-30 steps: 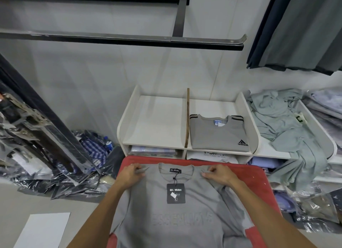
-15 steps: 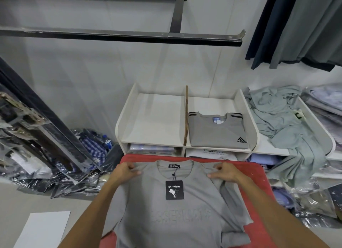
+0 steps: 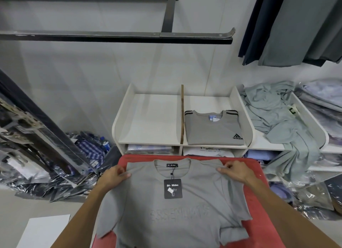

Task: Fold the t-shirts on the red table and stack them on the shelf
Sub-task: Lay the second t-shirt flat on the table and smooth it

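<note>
A grey t-shirt [image 3: 185, 216] with raised lettering and a black hang tag [image 3: 173, 188] lies face up on the red table [image 3: 259, 196], collar toward the shelf. My left hand [image 3: 113, 177] pinches its left shoulder and my right hand [image 3: 235, 171] pinches its right shoulder. The sleeves spread out to both sides, the left one over the table's edge. Behind the table stands a white shelf [image 3: 151, 142]; a folded grey t-shirt with a black logo [image 3: 211, 129] lies in its right compartment, and the left compartment holds nothing.
A pile of crumpled pale green shirts [image 3: 281, 118] spills over the shelf to the right. Bagged garments [image 3: 42, 173] crowd the floor at left and right. A black clothes rail [image 3: 118, 36] runs overhead, with dark garments [image 3: 296, 26] hanging at top right. White paper [image 3: 44, 231] lies at lower left.
Both hands have slid outward along the shoulders, away from the collar, pulling the shirt wider and flatter on the table. The camera has shifted slightly.
</note>
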